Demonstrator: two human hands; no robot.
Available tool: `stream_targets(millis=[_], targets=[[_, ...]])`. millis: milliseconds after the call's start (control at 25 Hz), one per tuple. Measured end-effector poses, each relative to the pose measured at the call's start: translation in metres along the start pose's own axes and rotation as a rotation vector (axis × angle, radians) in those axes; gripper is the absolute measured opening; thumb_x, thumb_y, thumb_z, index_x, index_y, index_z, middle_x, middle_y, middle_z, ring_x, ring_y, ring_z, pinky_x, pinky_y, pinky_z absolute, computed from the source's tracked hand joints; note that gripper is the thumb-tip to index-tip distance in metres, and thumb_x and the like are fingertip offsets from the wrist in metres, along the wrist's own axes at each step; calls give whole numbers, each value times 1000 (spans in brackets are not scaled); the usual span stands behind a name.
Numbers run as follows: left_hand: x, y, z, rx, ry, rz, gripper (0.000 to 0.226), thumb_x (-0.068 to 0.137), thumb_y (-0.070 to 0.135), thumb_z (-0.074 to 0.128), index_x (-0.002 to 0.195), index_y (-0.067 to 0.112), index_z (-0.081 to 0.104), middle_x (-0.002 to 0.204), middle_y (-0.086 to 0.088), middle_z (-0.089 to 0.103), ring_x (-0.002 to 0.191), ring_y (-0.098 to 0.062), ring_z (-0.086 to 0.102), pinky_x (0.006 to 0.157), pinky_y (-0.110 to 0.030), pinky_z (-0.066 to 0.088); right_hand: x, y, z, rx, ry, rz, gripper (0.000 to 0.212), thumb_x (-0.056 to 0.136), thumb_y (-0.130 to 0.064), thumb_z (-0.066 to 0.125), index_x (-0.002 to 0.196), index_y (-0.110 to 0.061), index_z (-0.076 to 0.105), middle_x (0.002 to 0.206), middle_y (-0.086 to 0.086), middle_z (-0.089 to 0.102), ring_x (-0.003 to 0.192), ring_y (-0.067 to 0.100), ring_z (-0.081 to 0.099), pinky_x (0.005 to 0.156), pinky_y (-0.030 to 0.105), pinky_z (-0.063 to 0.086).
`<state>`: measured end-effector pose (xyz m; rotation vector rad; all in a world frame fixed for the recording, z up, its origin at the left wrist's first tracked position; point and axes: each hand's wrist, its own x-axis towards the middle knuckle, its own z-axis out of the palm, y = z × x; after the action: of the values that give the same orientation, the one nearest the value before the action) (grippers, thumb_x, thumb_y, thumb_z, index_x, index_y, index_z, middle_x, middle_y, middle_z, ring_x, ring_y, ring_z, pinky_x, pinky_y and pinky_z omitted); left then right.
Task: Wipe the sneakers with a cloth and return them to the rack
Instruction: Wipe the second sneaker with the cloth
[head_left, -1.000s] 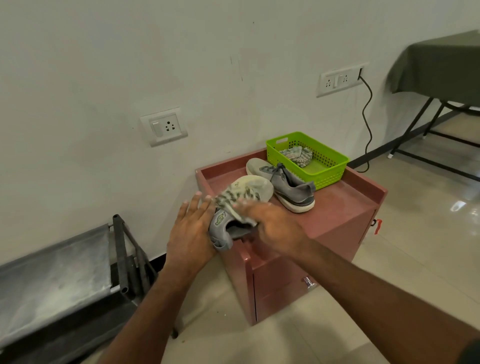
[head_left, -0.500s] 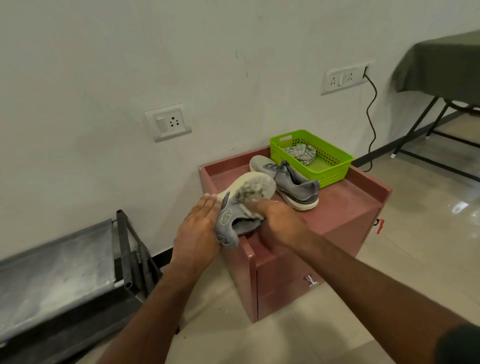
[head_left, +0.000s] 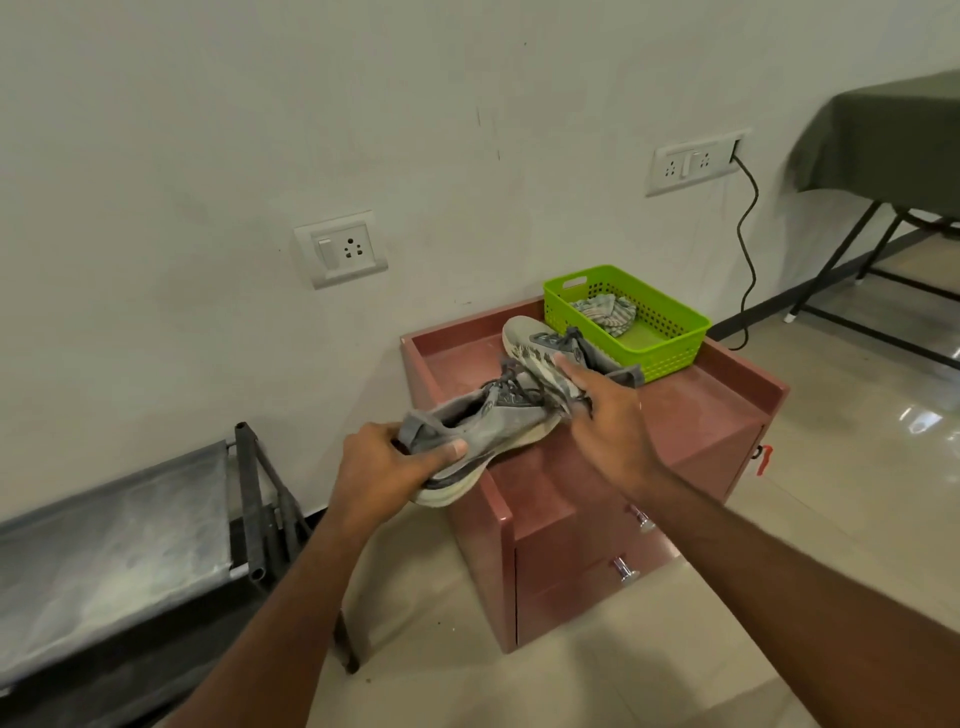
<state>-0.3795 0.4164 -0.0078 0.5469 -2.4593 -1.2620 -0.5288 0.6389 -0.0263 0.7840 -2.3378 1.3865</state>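
Gripping the heel of a grey sneaker (head_left: 488, 423) in the left hand (head_left: 387, 470), thumb curled over its side, holding it tilted above the red cabinet's (head_left: 691, 415) front-left corner. Pinching a patterned cloth (head_left: 545, 374) against the toe with the right hand (head_left: 610, 426). Lying behind, beside the green basket (head_left: 670, 358): the second sneaker (head_left: 524, 335).
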Motion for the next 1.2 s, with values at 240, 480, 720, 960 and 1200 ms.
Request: stream_targets(millis=[240, 480, 720, 960, 1200], targets=[[8, 3, 5, -136, 59, -177, 26, 76, 43, 84, 77, 18, 76, 75, 1, 76, 68, -7, 72, 62, -26, 54, -27, -33, 28, -62, -254, -487, 62, 84, 14, 51, 141, -11, 54, 149, 6, 50, 143, 19, 39, 119, 37, 30], [4, 12, 12, -129, 57, -209, 31, 79, 44, 81, 74, 14, 74, 75, -2, 75, 71, -11, 71, 60, -24, 50, 8, -13, 23, -211, -180, -58, 52, 81, -4, 49, 129, -12, 64, 137, 14, 59, 132, 28, 53, 112, 31, 35], [6, 7, 9, -128, 45, -237, 25, 80, 33, 79, 78, 8, 74, 79, -10, 75, 75, -21, 71, 58, -29, 49, -41, -28, 35, -270, -351, -484, 51, 90, -3, 54, 139, -19, 56, 145, 4, 53, 138, 23, 46, 116, 43, 34], [5, 6, 3, -133, -10, -196, 27, 79, 41, 82, 79, 15, 76, 79, -3, 76, 70, -11, 72, 61, -23, 52, 14, 9, -13, -274, -27, 128, 46, 83, 3, 52, 123, -12, 68, 121, 12, 69, 114, 29, 62, 96, 29, 44], [15, 10, 4, -88, 148, -41, 36, 68, 47, 88, 87, 17, 78, 79, 2, 77, 72, -13, 71, 67, -24, 52, 1, 15, -11, -158, -365, -22, 58, 79, 2, 44, 126, -21, 67, 124, 1, 69, 116, 17, 61, 99, 20, 44]])
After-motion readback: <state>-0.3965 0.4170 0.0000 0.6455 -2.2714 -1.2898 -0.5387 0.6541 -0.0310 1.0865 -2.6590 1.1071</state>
